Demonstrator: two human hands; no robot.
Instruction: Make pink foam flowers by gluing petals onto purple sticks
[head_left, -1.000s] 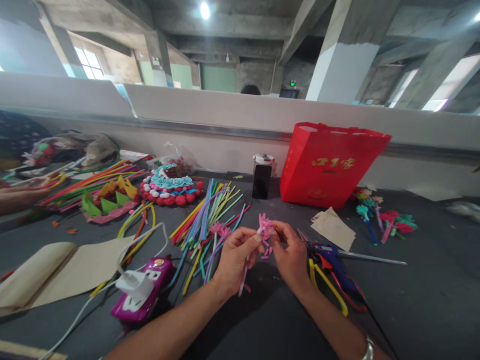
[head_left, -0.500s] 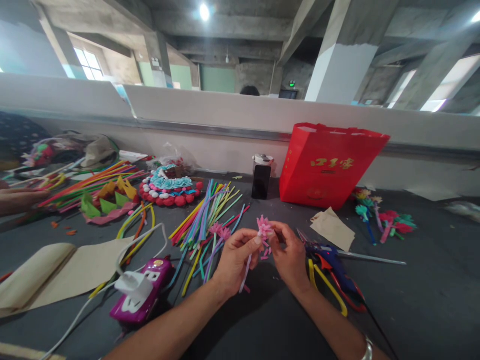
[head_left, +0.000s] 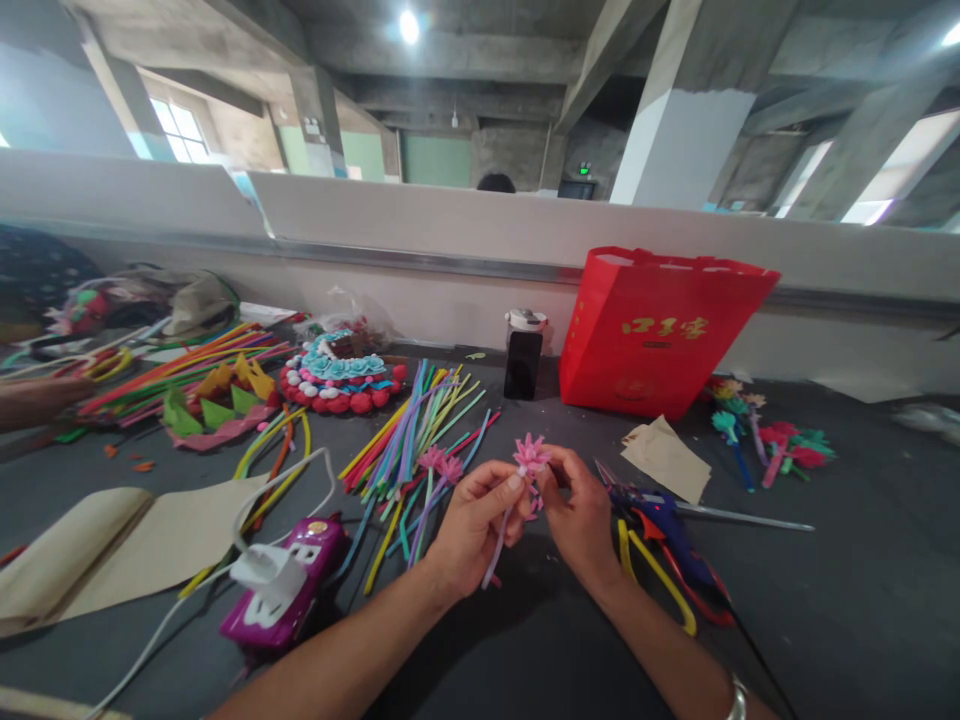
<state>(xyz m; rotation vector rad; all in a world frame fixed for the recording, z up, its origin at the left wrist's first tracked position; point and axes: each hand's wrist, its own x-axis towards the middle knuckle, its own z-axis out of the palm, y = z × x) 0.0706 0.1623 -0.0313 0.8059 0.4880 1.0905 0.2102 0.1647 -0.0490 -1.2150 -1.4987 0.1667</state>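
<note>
My left hand [head_left: 480, 518] pinches a pink pipe-cleaner flower [head_left: 531, 455] just below its head, where thumb and finger meet. Its pale purple stem [head_left: 496, 552] slants down below the fingers. On the flower's right side, my right hand [head_left: 581, 508] has its thumb and fingertips closed on the petals; the exact contact is partly hidden. Small pink pieces lie behind and under the flower between the hands. Two similar pink flowers [head_left: 441, 464] rest left of my left hand, by a pile of coloured pipe cleaners [head_left: 420, 430].
A blue glue gun [head_left: 675, 535], scissors and a yellow pipe cleaner [head_left: 664, 580] lie right of my right hand. A purple power strip [head_left: 289, 585] with white cables stands front left. A red bag [head_left: 660, 340] and bottle [head_left: 523, 355] are behind. Another person's hand [head_left: 41, 400] shows far left.
The flower has turned slightly in my fingers, its petals now more spread and upright. The stem's lower end has swung a little right. Both hands stay nearly in place.
</note>
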